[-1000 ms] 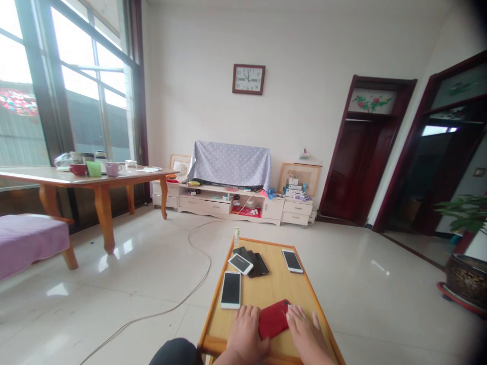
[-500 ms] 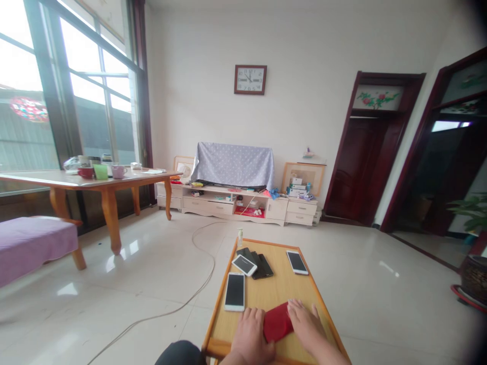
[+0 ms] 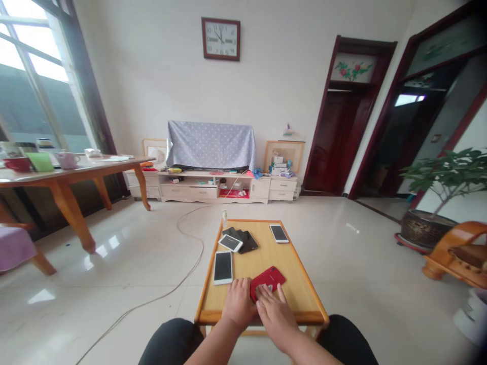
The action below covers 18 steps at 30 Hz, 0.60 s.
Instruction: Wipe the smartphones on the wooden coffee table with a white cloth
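Observation:
On the small wooden table (image 3: 304, 299), a red phone (image 3: 273, 277) lies back side up and slanted. Its near end is partly covered by my hands. My left hand (image 3: 239, 304) is closed at the phone's left end, fingers together along its edge. My right hand (image 3: 274, 313) rests over the near part with fingers stretched out and thumb apart. A small whitish patch shows by its fingertips; what it is I cannot tell. A white phone (image 3: 222, 267) lies screen up to the left. Behind it, another white phone (image 3: 231, 243) overlaps black phones (image 3: 248, 242).
At the table's far right lies a further white phone (image 3: 279, 233). A pump bottle (image 3: 224, 218) stands at the far left corner. The table has a raised wooden rim. My knees flank its near edge. A cable (image 3: 192, 271) runs over the floor at left.
My view has shifted right and down. The red phone's back is now more exposed, its far end pointing right. My right hand has slid from its right end toward the near left, close to my left hand.

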Each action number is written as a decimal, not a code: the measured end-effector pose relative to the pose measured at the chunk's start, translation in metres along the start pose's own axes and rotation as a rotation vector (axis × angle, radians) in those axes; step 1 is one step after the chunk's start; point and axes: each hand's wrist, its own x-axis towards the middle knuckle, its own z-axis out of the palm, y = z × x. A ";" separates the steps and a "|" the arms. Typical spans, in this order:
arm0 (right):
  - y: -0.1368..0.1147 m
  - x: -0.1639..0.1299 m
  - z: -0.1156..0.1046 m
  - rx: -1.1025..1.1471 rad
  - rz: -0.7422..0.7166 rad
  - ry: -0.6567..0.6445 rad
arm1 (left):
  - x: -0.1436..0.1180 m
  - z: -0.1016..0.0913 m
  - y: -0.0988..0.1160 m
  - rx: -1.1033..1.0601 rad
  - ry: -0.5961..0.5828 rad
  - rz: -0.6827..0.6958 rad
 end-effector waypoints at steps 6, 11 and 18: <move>0.047 0.033 -0.029 -0.058 0.249 0.012 | 0.003 -0.003 0.008 0.017 0.010 0.023; 0.046 0.047 -0.031 -0.056 0.321 0.043 | 0.005 -0.002 0.010 0.039 0.020 0.015; 0.003 0.001 -0.002 0.092 0.005 0.061 | 0.006 -0.001 0.011 0.078 -0.012 0.032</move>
